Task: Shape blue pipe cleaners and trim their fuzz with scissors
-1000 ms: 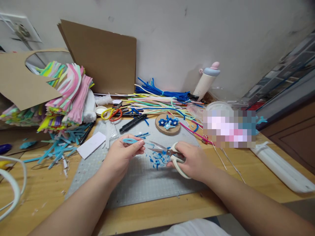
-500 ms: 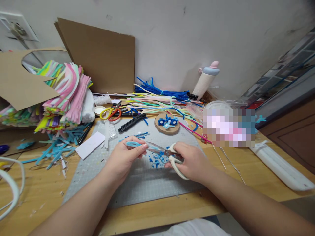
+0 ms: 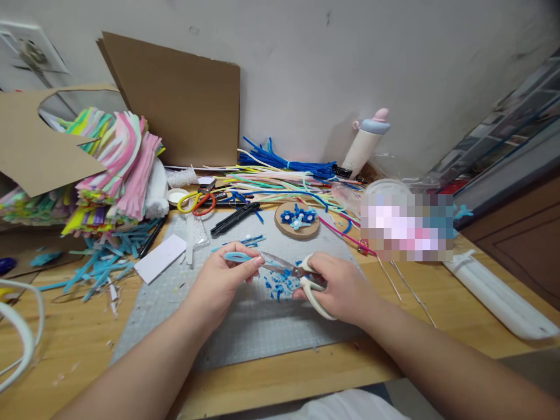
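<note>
My left hand (image 3: 234, 269) pinches a light blue pipe cleaner (image 3: 238, 256) bent into a narrow loop. In my right hand (image 3: 341, 286) is a pair of scissors (image 3: 312, 289) with cream handles. Its blades are parted and point left, their tips at my left fingertips by the end of the pipe cleaner. Below the blades, blue fuzz clippings (image 3: 280, 287) are scattered over the grey cutting mat (image 3: 245, 332). Beyond my hands, a round wooden disc (image 3: 301, 233) carries dark and light blue fuzzy flowers (image 3: 298, 217) with white centres.
Behind the mat lie many coloured pipe cleaners (image 3: 280, 184) and red-and-yellow scissors (image 3: 196, 202). A black tool (image 3: 235, 219) rests on the mat. Light blue pieces (image 3: 102, 262) and a white card (image 3: 160, 258) are at left; a bottle (image 3: 365, 143) stands by the wall. At right lies a white package (image 3: 503, 294).
Almost nothing differs. The scissors' blades have closed very slightly, while both hands stay in place around the light blue pipe cleaner.
</note>
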